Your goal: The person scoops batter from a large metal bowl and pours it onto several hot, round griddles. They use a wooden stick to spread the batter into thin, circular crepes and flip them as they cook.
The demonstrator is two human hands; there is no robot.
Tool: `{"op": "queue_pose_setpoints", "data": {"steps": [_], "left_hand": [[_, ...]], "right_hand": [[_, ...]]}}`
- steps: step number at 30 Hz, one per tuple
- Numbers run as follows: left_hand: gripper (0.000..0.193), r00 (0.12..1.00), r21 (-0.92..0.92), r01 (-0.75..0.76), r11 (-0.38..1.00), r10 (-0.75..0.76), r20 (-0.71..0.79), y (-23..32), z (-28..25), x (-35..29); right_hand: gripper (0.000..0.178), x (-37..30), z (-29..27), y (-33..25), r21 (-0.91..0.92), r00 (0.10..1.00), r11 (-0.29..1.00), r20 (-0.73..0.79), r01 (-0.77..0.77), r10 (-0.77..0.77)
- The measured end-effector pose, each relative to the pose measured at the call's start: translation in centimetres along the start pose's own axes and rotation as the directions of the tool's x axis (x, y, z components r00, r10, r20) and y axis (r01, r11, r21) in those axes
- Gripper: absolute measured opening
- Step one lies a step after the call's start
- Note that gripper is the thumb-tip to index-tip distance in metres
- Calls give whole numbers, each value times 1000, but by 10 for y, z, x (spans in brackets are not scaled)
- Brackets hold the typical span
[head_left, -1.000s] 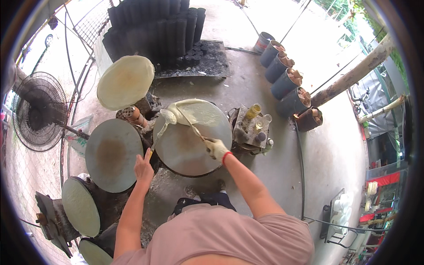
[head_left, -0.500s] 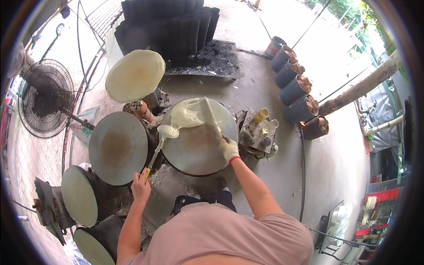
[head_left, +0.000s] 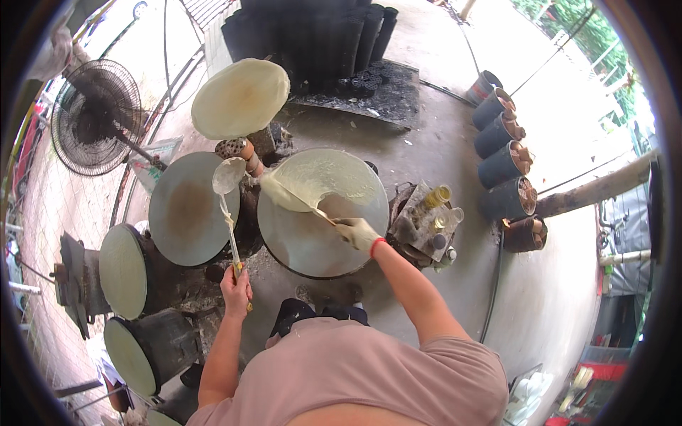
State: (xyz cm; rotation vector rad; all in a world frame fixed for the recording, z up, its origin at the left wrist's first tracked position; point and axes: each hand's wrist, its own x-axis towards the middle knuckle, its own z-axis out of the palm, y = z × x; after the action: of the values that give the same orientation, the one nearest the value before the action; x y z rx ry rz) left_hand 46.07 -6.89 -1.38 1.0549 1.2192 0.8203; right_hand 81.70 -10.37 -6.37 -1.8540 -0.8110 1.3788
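My left hand is closed round the yellow handle of a ladle. The ladle's bowl, coated with pale batter, hangs by the right edge of an uncoated round griddle. My right hand, in a white glove with a red band at the wrist, grips a batter spreader. The spreader's blade lies in pale batter on the round griddle before me. Batter covers the far part of that griddle in a curved sheet; its near part is uncoated, and a thicker heap sits at the blade's left end.
Griddles coated with pale batter stand at the left, and another coated one farther off. A stand with bottles adjoins my griddle on the right. Behind are black cylinders, a fan and a row of buckets.
The spreader has swept leftward round the griddle, spreading the batter over its far side. My left hand has drawn the ladle left, away from the griddle. The whole view has shifted.
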Motion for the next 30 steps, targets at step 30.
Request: {"op": "queue_pose_setpoints", "data": {"steps": [30], "left_hand": [[38,990,927,86,366,74,-121,-115,59,-170]], "right_hand": [[30,26,-56,0,-203,829,977,533,-71,171]]}}
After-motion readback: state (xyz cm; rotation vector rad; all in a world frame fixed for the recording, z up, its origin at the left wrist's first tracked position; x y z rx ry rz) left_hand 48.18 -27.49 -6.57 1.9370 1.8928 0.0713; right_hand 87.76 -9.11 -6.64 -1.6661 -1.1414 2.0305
